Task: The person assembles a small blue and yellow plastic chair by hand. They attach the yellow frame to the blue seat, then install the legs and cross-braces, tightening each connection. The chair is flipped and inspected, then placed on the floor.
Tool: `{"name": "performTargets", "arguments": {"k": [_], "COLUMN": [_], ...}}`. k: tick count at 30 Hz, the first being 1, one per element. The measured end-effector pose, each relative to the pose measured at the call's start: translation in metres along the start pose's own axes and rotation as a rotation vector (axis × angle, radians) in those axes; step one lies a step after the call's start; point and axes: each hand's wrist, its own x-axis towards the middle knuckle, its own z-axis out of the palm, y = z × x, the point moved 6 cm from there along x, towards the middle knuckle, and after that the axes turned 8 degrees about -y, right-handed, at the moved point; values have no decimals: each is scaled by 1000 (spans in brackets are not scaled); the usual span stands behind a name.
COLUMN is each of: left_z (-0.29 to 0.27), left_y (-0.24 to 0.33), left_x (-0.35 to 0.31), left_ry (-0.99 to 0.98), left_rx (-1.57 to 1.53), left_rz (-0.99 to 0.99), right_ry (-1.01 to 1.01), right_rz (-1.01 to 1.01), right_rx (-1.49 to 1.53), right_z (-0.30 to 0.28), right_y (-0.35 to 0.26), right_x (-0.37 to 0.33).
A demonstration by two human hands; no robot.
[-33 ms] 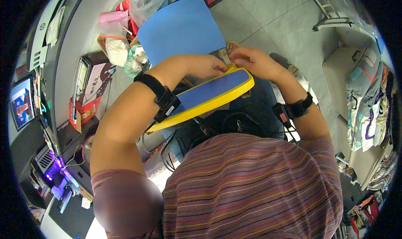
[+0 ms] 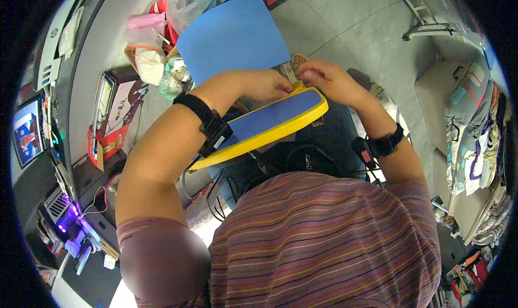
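Observation:
A long board (image 2: 275, 115) with a blue face, a thick yellow rim and a rounded right end lies slantwise across my lap. At its far edge, near the right end, my left hand (image 2: 264, 86) has its fingers curled in, the tips by the yellow rim. My right hand (image 2: 329, 82) is just across from it, bent fingers drawn together beside a yellow tab at the board's corner. Whatever lies between the fingers of either hand is too small or hidden to make out. A pale metal strip (image 2: 291, 73) rises behind the tab, between both hands.
Beyond my arms stands a blue chair part (image 2: 232, 38). Plastic bags (image 2: 189, 8) and boxes crowd the far left. A desk with a lit screen (image 2: 28, 131) runs along the left. Clothes (image 2: 469, 130) hang at right. Black cables (image 2: 218, 203) dangle near my lap.

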Motion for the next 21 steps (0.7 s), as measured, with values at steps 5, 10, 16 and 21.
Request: {"name": "performTargets", "arguments": {"k": [5,10,16,21], "left_z": [-1,0,7,0], "left_y": [-10,-11,-20,-27], "left_x": [10,10,12,-12], "left_ry": [16,53,28,-42], "left_rx": [8,-20,-150,49], "left_rz": [-10,41,159,184], "right_ry": [305,340,344,357], "right_rz": [119,165,220,224], "right_rx": [108,169,221,255], "right_z": [16,37,40,39], "right_y": [-28,-39,-28,-28], "right_x": [-40,-49,-47,-48]}}
